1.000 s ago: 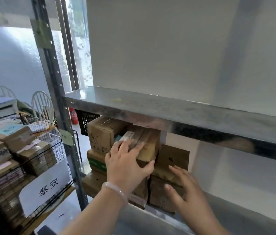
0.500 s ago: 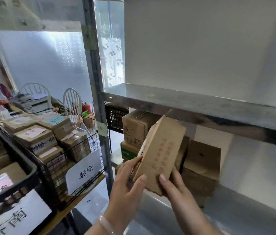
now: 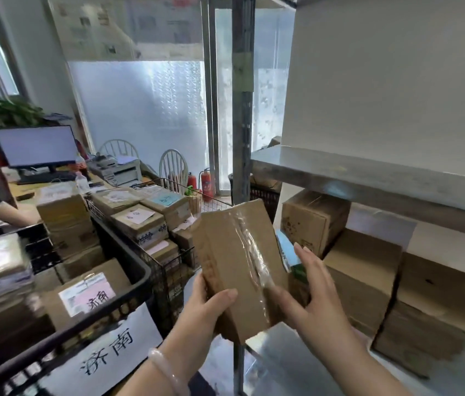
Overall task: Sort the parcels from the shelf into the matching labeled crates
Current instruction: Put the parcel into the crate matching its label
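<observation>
We hold the long brown taped cardboard parcel (image 3: 234,267) nearly upright. Our left hand (image 3: 205,307) clasps its lower end, and our right hand (image 3: 311,295) rests straight-fingered against its right side. The black plastic labelled crate (image 3: 128,261) lies left of the grip, nearer our left hand.

Middle, near: parcel (image 3: 234,267) upright, gripped at its lower left by the left hand (image 3: 205,307), with the right hand (image 3: 311,298) against its lower right edge. Right of it: shelf (image 3: 368,175), its post (image 3: 242,110) just behind the parcel. Under the board, on the lower level: boxes (image 3: 362,272) side by side and stacked, running from far left to near right. Left, near: crate (image 3: 128,254) with packages (image 3: 88,292) inside and a paper sign (image 3: 111,347) on its near wall. Just beyond it: wire basket (image 3: 168,270), stacked full. Far left: desk (image 3: 25,190) with monitor (image 3: 35,145) on it, printer (image 3: 119,170) to the right. Behind the basket: two chairs (image 3: 172,164). Beside the post, far: fire extinguishers (image 3: 207,184).
</observation>
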The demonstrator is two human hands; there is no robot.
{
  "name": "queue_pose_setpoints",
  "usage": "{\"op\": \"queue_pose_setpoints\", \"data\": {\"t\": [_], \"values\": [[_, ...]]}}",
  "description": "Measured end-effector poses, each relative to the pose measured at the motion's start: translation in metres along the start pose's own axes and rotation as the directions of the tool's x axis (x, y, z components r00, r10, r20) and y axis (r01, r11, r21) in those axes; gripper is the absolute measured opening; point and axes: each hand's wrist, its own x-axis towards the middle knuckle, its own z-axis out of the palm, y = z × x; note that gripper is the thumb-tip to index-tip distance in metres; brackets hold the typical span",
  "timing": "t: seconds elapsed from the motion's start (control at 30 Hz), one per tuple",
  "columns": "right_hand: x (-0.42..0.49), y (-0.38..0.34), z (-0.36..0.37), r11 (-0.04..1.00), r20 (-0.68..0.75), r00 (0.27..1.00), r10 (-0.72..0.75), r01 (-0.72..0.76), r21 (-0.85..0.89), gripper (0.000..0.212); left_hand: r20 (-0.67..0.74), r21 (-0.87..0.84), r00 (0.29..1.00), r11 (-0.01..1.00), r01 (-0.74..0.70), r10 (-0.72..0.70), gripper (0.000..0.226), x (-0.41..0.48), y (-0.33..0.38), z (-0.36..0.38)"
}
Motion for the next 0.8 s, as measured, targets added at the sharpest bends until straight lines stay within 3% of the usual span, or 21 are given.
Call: {"op": "queue_pose_setpoints", "data": {"t": [0.07,0.13,0.23,0.27,0.33,0.4,0.5,0.57,0.67,0.8], "values": [[0.007,-0.008,0.01,0.955,0.158,0.98,0.124,-0.162,0.25,0.088,0.018,-0.078,0.999,0.997,0.028,-0.026,0.087,-0.002,0.003,-0.019],[0.011,-0.012,0.024,0.84,0.253,0.953,0.168,-0.273,0.469,0.093,0.057,-0.15,0.998,0.988,0.044,-0.036,0.085,-0.005,0.004,-0.035],[0.015,-0.011,0.051,0.745,0.26,0.947,0.189,-0.311,0.591,0.117,0.08,-0.217,0.996,0.975,0.041,-0.024,0.079,-0.011,0.008,-0.056],[0.015,-0.013,0.06,0.736,0.239,0.952,0.191,-0.3,0.607,0.116,0.086,-0.226,0.996,0.974,0.034,-0.015,0.078,-0.013,0.01,-0.061],[0.014,-0.016,0.078,0.752,0.163,0.971,0.177,-0.24,0.614,0.089,0.032,-0.203,0.999,0.979,0.008,-0.001,0.077,-0.018,0.016,-0.071],[0.011,-0.02,0.092,0.824,0.092,0.988,0.123,-0.154,0.545,0.059,-0.095,-0.09,0.995,0.995,-0.032,0.024,0.06,-0.021,0.021,-0.08],[0.007,-0.027,0.107,0.965,0.032,0.999,-0.013,0.004,0.262,0.051,-0.163,0.076,0.984,0.996,-0.053,0.065,0.043,-0.022,0.027,-0.091],[0.004,-0.032,0.116,0.991,0.037,0.99,-0.136,0.136,0.007,0.056,-0.203,0.113,0.977,0.993,-0.044,0.067,0.059,-0.025,0.033,-0.101],[0.0,-0.038,0.129,0.933,0.08,0.962,-0.262,0.273,-0.234,0.06,-0.237,0.194,0.968,0.98,-0.033,0.08,0.092,-0.028,0.043,-0.118],[0.002,-0.041,0.14,0.886,0.057,0.944,-0.324,0.324,-0.331,0.058,-0.26,0.508,0.944,0.86,-0.045,0.203,0.091,-0.025,0.049,-0.141]]}}
